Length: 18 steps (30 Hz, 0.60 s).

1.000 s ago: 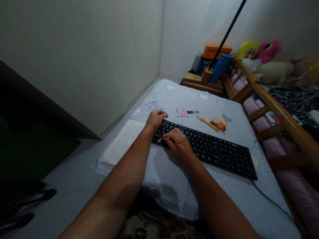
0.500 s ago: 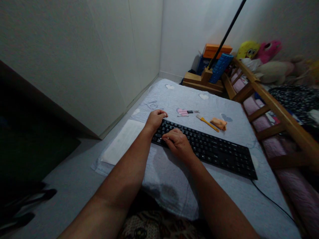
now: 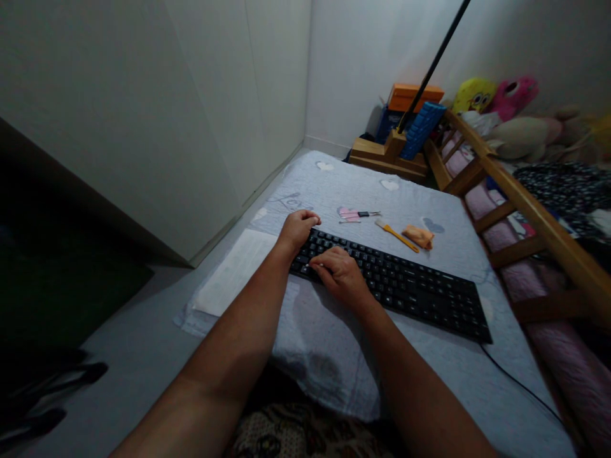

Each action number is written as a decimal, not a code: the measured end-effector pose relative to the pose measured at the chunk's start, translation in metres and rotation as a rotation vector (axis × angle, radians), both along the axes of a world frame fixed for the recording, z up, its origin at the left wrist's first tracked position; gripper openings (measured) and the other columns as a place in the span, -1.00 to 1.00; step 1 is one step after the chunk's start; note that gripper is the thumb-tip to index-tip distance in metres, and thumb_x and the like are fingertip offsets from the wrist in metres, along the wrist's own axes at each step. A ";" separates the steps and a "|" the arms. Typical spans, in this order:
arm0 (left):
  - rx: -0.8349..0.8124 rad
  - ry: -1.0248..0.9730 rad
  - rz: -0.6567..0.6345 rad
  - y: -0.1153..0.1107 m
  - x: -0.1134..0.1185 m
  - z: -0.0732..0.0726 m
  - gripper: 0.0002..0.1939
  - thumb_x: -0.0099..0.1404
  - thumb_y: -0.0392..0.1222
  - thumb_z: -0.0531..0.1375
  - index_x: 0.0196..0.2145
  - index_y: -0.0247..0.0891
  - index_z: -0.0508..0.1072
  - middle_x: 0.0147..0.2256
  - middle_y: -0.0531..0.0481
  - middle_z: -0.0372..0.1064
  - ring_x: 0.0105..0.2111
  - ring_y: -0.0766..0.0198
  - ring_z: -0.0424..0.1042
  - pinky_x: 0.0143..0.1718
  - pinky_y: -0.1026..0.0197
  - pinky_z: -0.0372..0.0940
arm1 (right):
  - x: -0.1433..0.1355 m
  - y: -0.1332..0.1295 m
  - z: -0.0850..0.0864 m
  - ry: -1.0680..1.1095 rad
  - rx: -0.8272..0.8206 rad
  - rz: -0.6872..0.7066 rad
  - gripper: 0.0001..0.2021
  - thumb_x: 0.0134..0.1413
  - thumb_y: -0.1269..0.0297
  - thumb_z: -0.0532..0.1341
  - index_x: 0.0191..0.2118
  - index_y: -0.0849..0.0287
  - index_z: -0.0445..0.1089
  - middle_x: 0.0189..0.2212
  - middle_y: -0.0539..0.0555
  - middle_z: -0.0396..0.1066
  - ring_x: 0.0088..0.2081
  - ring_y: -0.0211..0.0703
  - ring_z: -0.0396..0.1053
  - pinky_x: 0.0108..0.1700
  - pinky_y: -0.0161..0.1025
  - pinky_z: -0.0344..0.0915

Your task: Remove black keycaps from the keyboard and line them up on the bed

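A black keyboard [image 3: 420,286] lies slantwise on the cloth-covered table [image 3: 324,343], its cable running off at the lower right. My left hand [image 3: 298,229] rests at the keyboard's far left corner, fingers curled together; whatever they hold, if anything, is too small to tell. Over the left-hand keys, my right hand [image 3: 340,270] has thumb and forefinger pinched, and something tiny between them cannot be made out. Beyond the keyboard lie a yellow-handled brush [image 3: 398,236], a crumpled orange cloth [image 3: 419,236] and a thin tool with a black grip [image 3: 363,214].
A white sheet [image 3: 233,273] lies under my left forearm. Along the right runs a wooden bed rail [image 3: 534,216], with plush toys behind it. A wooden stand [image 3: 377,152] with a black pole and boxes is past the table's far edge. Pale panels rise at the left.
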<state>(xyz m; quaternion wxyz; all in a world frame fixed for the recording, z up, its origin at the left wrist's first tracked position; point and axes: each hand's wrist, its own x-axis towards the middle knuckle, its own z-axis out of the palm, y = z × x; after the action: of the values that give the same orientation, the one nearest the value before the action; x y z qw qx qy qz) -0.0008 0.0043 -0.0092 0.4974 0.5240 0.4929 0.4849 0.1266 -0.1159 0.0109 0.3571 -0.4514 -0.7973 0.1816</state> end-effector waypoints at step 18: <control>0.000 -0.002 -0.002 -0.001 0.000 0.000 -0.94 0.01 -0.22 0.20 -0.53 -0.24 0.46 -0.44 0.01 0.48 -0.34 0.24 0.40 -0.10 0.17 0.23 | 0.000 0.000 0.001 -0.019 -0.021 0.007 -0.82 0.23 0.39 0.16 -0.28 0.11 0.54 -0.33 0.08 0.55 -0.21 -0.10 0.38 -0.07 -0.12 0.28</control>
<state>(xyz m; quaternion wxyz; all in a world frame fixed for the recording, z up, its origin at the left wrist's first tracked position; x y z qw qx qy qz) -0.0007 0.0037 -0.0089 0.4983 0.5239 0.4921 0.4848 0.1268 -0.1160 0.0123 0.3441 -0.4539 -0.8003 0.1872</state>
